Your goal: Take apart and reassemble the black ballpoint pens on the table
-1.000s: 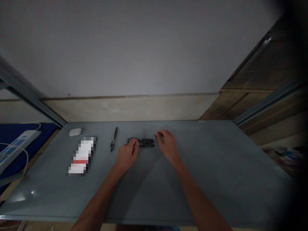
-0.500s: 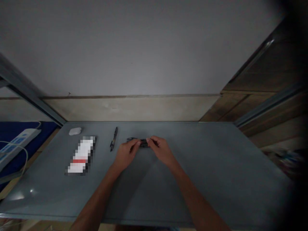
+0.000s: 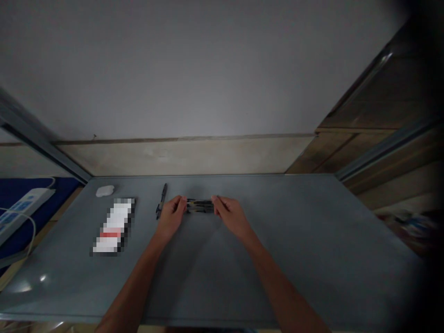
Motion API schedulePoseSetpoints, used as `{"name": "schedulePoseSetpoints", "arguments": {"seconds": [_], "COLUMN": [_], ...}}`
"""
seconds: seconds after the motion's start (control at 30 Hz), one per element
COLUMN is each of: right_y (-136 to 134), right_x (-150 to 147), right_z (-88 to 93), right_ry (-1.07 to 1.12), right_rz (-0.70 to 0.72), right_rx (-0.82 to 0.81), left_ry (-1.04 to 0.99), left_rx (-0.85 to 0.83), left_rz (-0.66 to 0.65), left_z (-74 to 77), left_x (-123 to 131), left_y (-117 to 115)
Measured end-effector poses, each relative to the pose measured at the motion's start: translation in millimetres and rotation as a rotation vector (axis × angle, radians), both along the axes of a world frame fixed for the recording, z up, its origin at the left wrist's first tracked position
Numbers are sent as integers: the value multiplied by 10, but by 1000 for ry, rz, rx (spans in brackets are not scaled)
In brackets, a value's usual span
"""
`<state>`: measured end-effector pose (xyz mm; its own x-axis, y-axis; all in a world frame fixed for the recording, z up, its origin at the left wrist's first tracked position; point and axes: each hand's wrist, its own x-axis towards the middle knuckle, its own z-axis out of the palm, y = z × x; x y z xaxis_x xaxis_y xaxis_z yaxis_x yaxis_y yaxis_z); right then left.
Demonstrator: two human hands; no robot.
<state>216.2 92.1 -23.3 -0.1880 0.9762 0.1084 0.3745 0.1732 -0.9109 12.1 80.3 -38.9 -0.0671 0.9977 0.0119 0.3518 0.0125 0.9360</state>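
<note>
Two hands in view, both over the grey table (image 3: 294, 259), near its far edge and roughly mid-width. Between them is one row of dark pens (image 3: 200, 206), laid side by side and lengthwise from left to right, about parallel to the far edge. Count of pens in the row: at least two (they overlap and are small, so the exact number cannot be read). Left hand (image 3: 172, 215): fingers drawn into a narrow pinch at the left ends of the row. Right hand (image 3: 229, 210): thumb and fingers likewise narrow, pinching the right ends. The middle of the row shows between the fingertips; whether it rests on the tabletop or is slightly raised, cannot tell. One loose pen (image 3: 162, 199) lies just left of the left hand, pointing away from the person and tilted a little; contact with the hand cannot be judged. Further left, one phone (image 3: 113, 226), its screen pixelated to white with one red band, lies at a slant. Beyond the phone, near the far left corner, sits one small white case (image 3: 104, 191). Off the table's left side: one white power strip (image 3: 22, 210) on a blue surface (image 3: 64, 188), with a pale cable curving over it. Two metal posts stand at the back corners, left (image 3: 45, 150) and right (image 3: 378, 150).
</note>
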Motion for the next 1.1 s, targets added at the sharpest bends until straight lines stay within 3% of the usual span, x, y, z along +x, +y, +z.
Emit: {"name": "schedulePoseSetpoints", "arguments": {"seconds": [0.3, 0.47, 0.7, 0.83, 1.1], "right_y": [12, 19, 31, 15, 29], "right_x": [20, 47, 60, 60, 43], "right_z": [9, 5, -8, 2, 21], "right_ry": [118, 57, 80, 28, 62], "right_rz": [103, 81, 128, 97, 106], "right_rx": [31, -57, 15, -45, 9], "left_ry": [-155, -89, -49, -75, -248], "left_rx": [-71, -11, -16, -9, -74], "left_rz": [26, 32, 56, 60, 47], "left_z": [42, 22, 25, 28, 78], "left_x": [-5, 41, 34, 45, 95], "left_y": [-30, -39, -41, -48, -39]}}
